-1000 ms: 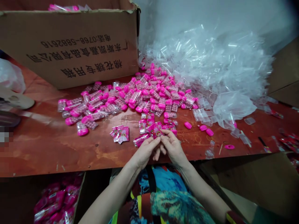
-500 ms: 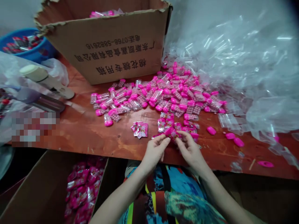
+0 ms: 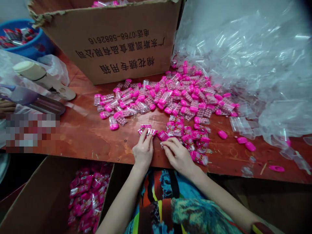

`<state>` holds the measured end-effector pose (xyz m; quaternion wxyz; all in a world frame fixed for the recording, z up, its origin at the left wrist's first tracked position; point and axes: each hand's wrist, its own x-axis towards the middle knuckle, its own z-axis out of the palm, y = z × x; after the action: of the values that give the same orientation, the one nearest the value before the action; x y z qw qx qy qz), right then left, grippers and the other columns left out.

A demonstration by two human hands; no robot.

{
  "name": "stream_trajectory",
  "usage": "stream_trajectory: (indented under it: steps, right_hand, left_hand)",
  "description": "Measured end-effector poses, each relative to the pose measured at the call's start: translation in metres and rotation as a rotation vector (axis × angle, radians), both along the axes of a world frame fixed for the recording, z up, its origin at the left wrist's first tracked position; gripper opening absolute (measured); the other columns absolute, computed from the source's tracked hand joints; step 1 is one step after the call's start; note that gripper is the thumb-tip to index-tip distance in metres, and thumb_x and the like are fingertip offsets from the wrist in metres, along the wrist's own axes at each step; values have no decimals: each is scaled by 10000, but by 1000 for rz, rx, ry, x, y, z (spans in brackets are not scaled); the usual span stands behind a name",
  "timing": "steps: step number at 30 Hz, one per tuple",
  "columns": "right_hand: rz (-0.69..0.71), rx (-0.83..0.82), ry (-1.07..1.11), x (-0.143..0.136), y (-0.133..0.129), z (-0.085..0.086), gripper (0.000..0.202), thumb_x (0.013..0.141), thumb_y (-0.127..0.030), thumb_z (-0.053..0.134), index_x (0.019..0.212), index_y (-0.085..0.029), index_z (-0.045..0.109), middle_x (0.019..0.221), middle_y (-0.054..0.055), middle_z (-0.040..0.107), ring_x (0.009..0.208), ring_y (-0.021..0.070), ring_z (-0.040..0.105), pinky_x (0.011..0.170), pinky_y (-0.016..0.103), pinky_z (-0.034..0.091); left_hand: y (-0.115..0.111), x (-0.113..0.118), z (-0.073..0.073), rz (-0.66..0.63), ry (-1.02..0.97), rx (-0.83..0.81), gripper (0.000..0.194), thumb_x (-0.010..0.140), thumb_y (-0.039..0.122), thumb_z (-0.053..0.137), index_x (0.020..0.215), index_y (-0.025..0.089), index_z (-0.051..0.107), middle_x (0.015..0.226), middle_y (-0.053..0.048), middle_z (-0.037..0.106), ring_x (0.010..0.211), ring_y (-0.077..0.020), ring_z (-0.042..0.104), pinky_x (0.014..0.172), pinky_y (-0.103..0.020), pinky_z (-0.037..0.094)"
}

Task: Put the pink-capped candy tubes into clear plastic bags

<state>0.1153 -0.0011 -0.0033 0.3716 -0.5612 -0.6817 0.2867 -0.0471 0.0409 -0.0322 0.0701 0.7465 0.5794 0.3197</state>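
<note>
My left hand (image 3: pixel 143 151) reaches onto a small stack of shiny pink printed wrappers (image 3: pixel 147 129), its fingertips pinching at the near edge. To the right, my right hand (image 3: pixel 179 155) is closed, thumb against fingers, with a tiny shiny bit at the tips that I cannot make out. Just beyond those fingertips lies a pink wrapped bottle (image 3: pixel 163 135). A group of pink wrapped candy bottles (image 3: pixel 179 125) lies beyond and to the right of this hand, one of them (image 3: pixel 198 158) close by its wrist.
Behind the hands spreads a heap of clear candy bottles with pink caps (image 3: pixel 165 97). A cardboard box (image 3: pixel 117 52), clear plastic bags (image 3: pixel 243 65), a blue basin (image 3: pixel 39 42) and drink bottles (image 3: pixel 41 100) surround it. Below left, an open carton (image 3: pixel 31 195) holds pink packs. Part of another person's hand (image 3: pixel 6 109) shows at left.
Both hands have let go of the pink wrapped bottle they held together; one now lies at the right. My left hand moved left onto the wrappers, and my right hand shifted left.
</note>
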Motion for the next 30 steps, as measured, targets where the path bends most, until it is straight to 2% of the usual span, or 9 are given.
stream_trajectory:
  steps: [4, 7, 9, 11, 14, 16, 21, 26, 30]
  right_hand:
    - [-156, -163, 456, -8, 19, -1, 305, 947, -330, 582, 1238, -253, 527, 989, 35, 640, 767, 160, 624, 701, 304, 558]
    - [-256, -170, 642, -2, 32, 2, 263, 915, -312, 598, 1160, -249, 526, 1007, 30, 647, 864, 163, 636, 749, 286, 543]
    - [-250, -171, 633, 11, 36, 7, 260, 913, -284, 590, 1163, -251, 528, 1011, 28, 654, 877, 163, 638, 760, 289, 533]
    - [-167, -188, 601, 27, 35, 14, 286, 915, -261, 589, 1195, -260, 531, 1056, 31, 657, 925, 169, 642, 790, 298, 527]
    - [-51, -201, 555, 45, 33, 20, 282, 923, -244, 590, 1201, -269, 554, 1140, 36, 639, 1017, 174, 629, 858, 312, 514]
    - [-56, -193, 584, 49, 32, 20, 328, 926, -255, 598, 1244, -276, 520, 1093, 28, 640, 968, 166, 632, 833, 309, 517]
    - [-149, -169, 622, 42, 26, 7, 372, 943, -279, 568, 1293, -267, 446, 915, 4, 644, 815, 159, 634, 721, 296, 517]
    - [-271, -85, 252, 49, 23, 6, 357, 963, -257, 489, 1319, -245, 485, 752, -11, 579, 623, 164, 548, 609, 311, 457]
    - [-301, -55, 116, 55, 26, 7, 360, 954, -259, 493, 1313, -233, 508, 702, -18, 543, 575, 171, 520, 578, 318, 434]
  left_hand:
    - [-7, 13, 15, -140, -214, 157, 279, 925, 147, 601, 1172, 197, 721, 1396, -147, 611, 1126, -235, 685, 880, -306, 581]
    - [-9, 28, 27, -157, -406, 61, 263, 904, 192, 640, 1154, 202, 720, 1389, -152, 601, 1176, -257, 650, 891, -334, 577]
    - [-6, 35, 36, -61, -612, -135, 278, 886, 281, 675, 1146, 190, 711, 1260, -147, 663, 1042, -235, 689, 760, -304, 587]
    - [0, 38, 44, -27, -819, -445, 305, 858, 376, 700, 1081, 170, 720, 958, -95, 721, 744, -167, 679, 556, -237, 518]
    - [8, 43, 51, -162, -995, -888, 326, 799, 473, 732, 773, 149, 708, 513, 32, 532, 401, -65, 418, 381, -192, 275]
    - [10, 49, 52, -176, -1086, -993, 385, 738, 487, 777, 624, 152, 626, 423, 70, 416, 353, -40, 308, 374, -199, 174]
    - [9, 69, 47, -54, -1259, -1023, 421, 645, 458, 845, 567, 162, 556, 399, 79, 404, 339, -38, 294, 394, -216, 139]
    - [6, 63, 47, -128, -1176, -1118, 381, 697, 475, 805, 604, 161, 611, 385, 71, 397, 338, -49, 287, 402, -226, 131]
    - [14, 35, 45, -1, -1006, -875, 339, 754, 480, 747, 643, 175, 647, 413, 57, 428, 379, -78, 338, 423, -223, 208]
